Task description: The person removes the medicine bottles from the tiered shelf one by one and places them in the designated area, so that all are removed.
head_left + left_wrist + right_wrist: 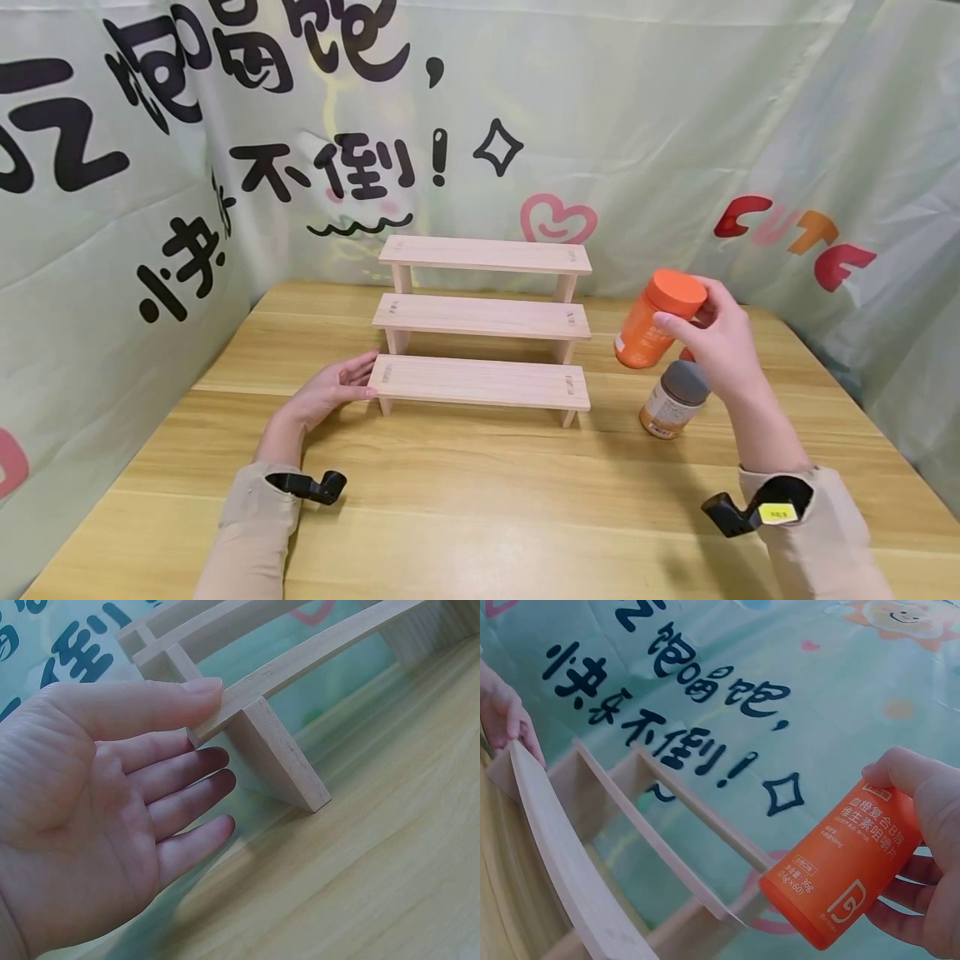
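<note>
Fingers (678, 321) of the right hand (720, 342) curl around the cap end of the orange bottle (654, 323), so this grip is closed on the bottle and holds it tilted in the air, above the worktop (480, 508) and to the right of the wooden rack (483, 321). In the right wrist view the thumb (904, 772) lies along the upper side of the bottle and the other fingers support it from below. I judge the bottle as light, stiff plastic with a smooth label, so it can slip a little if the hold is loose. A hold around the middle of the body seems safer than one only at the cap, because the cap may turn.

Just below the hand, a second bottle (672, 402) with a grey cap stands on the worktop, near the rack.

The left hand (330, 392) is relaxed, with fingers nearly straight. Its thumb (161, 705) touches the left end of the lowest shelf (480, 382), as if to steady it. The rack looks light and could slide on the smooth wood.
</note>
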`<state>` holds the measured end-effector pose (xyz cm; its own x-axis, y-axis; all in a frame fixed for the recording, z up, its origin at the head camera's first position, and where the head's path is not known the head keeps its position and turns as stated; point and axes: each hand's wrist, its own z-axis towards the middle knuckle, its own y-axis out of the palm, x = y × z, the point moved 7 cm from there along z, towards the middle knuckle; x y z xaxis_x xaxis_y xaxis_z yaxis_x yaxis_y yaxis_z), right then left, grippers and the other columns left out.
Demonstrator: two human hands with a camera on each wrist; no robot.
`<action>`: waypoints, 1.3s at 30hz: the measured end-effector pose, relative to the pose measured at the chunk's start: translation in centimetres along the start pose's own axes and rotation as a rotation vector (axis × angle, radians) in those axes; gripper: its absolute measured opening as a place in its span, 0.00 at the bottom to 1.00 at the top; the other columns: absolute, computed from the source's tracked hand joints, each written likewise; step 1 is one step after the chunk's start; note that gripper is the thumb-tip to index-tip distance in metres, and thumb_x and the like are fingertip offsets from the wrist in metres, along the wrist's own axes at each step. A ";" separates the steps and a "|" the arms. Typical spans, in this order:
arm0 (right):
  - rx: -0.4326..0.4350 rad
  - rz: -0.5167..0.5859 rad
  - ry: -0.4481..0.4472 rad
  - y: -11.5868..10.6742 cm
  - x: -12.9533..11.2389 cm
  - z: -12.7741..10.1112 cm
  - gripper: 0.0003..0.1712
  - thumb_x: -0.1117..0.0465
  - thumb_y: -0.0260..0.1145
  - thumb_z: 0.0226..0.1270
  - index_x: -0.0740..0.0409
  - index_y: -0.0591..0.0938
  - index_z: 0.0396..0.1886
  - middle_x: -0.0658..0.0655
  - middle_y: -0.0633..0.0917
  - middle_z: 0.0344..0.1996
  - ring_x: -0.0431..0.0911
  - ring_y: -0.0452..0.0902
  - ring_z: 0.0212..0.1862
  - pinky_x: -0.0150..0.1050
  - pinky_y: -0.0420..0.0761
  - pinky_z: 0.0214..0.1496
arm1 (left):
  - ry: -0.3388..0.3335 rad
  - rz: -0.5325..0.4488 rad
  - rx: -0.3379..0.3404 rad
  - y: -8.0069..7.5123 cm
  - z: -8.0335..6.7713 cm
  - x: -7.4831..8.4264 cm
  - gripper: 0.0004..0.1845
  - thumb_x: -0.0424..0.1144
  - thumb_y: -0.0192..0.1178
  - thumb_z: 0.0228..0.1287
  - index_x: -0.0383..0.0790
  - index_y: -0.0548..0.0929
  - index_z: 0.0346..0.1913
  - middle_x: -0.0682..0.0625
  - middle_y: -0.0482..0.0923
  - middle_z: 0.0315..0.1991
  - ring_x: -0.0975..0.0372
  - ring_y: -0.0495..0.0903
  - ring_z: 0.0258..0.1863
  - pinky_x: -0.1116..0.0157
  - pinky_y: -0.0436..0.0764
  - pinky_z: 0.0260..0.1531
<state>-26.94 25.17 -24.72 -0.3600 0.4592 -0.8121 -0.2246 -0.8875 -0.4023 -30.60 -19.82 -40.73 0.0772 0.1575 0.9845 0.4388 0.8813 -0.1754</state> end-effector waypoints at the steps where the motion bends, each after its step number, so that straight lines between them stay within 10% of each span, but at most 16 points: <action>1: 0.003 0.003 0.006 -0.4 0.2 0.0 0.25 0.63 0.65 0.61 0.53 0.70 0.57 0.42 0.76 0.43 0.34 0.74 0.42 0.21 0.75 0.39 | 0.000 -0.001 0.000 0.0 0.0 0.0 0.43 0.34 0.61 0.58 0.26 0.47 0.70 0.34 0.44 0.71 0.43 0.47 0.69 0.51 0.49 0.66; 22: 0.185 -0.105 0.179 -9.3 3.1 -1.8 0.23 0.61 0.63 0.63 0.40 0.68 0.55 0.37 0.71 0.42 0.32 0.67 0.41 0.15 0.68 0.36 | -0.006 -0.011 0.009 -0.1 0.0 0.0 0.43 0.34 0.61 0.59 0.27 0.47 0.70 0.34 0.43 0.71 0.44 0.47 0.69 0.51 0.48 0.66; 39: 0.133 -0.264 0.323 -11.8 10.2 -5.3 0.28 0.52 0.64 0.62 0.49 0.65 0.59 0.33 0.67 0.38 0.28 0.65 0.37 0.18 0.67 0.29 | -0.007 -0.020 0.011 0.1 0.0 0.0 0.43 0.34 0.61 0.58 0.26 0.47 0.70 0.34 0.44 0.71 0.44 0.46 0.69 0.52 0.49 0.66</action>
<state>-23.18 40.13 -30.48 0.0222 0.6155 -0.7878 -0.3934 -0.7191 -0.5728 -30.57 -19.77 -40.70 0.0619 0.1429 0.9878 0.4306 0.8890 -0.1556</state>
